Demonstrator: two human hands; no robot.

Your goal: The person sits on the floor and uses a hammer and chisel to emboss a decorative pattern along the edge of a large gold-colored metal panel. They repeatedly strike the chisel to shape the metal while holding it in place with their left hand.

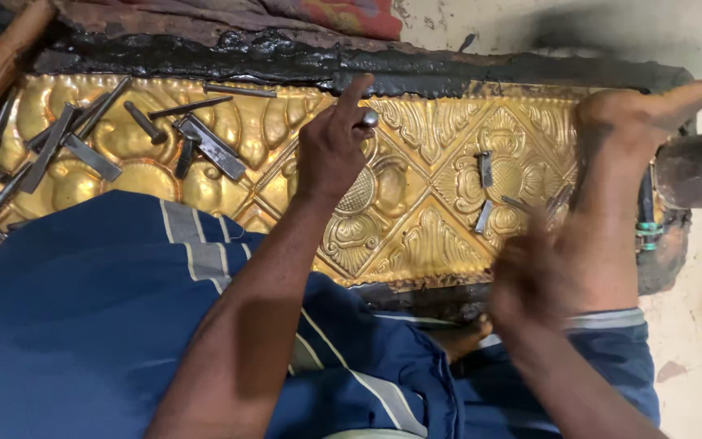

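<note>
Embossed brass sheet (416,203), black pitch rim (286,61), steel punch (367,119).

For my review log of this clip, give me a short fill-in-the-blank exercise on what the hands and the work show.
1. The left hand holds a metal punch against an embossed sheet of ____ colour.
2. The right hand looks ____ from motion.
3. Loose metal tools lie on the sheet's ____ end in the picture.
4. The lap is covered by ____ cloth with pale stripes.

Missing words: gold; blurred; left; blue
</note>
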